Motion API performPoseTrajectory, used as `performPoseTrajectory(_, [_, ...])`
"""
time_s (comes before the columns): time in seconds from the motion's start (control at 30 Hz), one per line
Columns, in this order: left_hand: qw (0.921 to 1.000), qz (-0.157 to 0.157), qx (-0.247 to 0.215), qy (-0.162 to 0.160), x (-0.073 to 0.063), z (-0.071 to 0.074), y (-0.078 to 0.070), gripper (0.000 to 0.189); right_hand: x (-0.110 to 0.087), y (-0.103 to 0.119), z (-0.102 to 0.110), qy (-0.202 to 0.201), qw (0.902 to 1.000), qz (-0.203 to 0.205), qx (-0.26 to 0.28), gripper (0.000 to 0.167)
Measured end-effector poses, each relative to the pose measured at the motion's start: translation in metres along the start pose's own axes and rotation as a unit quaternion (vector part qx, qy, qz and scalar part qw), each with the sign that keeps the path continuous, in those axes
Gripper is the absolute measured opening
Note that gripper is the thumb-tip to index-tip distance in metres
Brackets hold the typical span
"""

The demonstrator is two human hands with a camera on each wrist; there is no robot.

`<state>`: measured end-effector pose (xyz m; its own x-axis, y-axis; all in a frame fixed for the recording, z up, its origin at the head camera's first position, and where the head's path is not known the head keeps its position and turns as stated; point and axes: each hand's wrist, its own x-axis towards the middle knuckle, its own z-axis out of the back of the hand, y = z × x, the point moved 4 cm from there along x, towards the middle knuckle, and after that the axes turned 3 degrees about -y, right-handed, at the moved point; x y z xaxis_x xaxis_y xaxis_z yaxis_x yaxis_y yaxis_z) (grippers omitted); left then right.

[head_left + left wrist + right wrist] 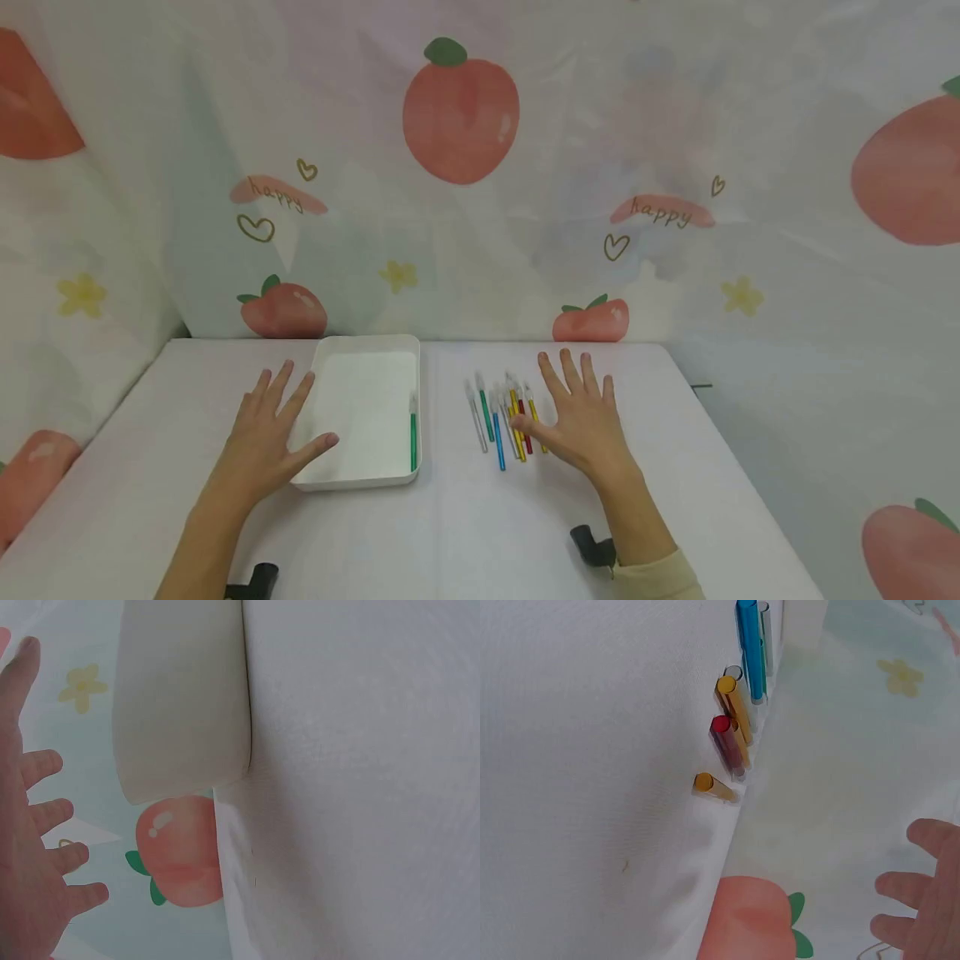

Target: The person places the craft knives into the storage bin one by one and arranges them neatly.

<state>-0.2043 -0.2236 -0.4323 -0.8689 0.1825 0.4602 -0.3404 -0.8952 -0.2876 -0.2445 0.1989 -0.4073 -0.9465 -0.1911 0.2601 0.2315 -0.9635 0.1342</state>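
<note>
My left hand (258,437), fingers spread, hovers over the left edge of a white tray (352,417). Inside the tray, along its right wall, lies one green craft knife (413,440) with a clear cap. On the table to the right is a loose group of slim craft knives: silver (477,423), green (487,415), blue (499,442), red (527,440) and several yellow ones. Just right of them my right hand (588,425) is spread, its thumb overlapping the group in the head view. Both hands hold nothing. The left wrist view shows the tray's outer side (184,697) beside the fingers.
A white cloth covers the table (450,542). Behind it hangs a peach-printed curtain (495,250), with more of it at both sides. A black curved piece (592,547) sits by the right wrist, and another black piece (258,581) by the left.
</note>
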Motion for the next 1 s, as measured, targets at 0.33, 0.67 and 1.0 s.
performPoseTrajectory(0.33, [0.9971,0.037,-0.066,0.003,0.002,-0.001,0.005,0.083,0.002,-0.003,0.001,-0.003,0.9992,-0.002,0.039,0.102])
performPoseTrajectory(0.67, [0.9341,0.192,-0.29,0.082,-0.006,-0.019,0.037,0.067,0.006,-0.022,-0.01,-0.011,0.9649,-0.067,0.254,0.059])
performPoseTrajectory(1.0, [0.881,0.221,-0.398,0.127,-0.009,-0.043,0.054,0.067,0.015,-0.044,-0.032,0.064,0.954,-0.163,0.243,0.048])
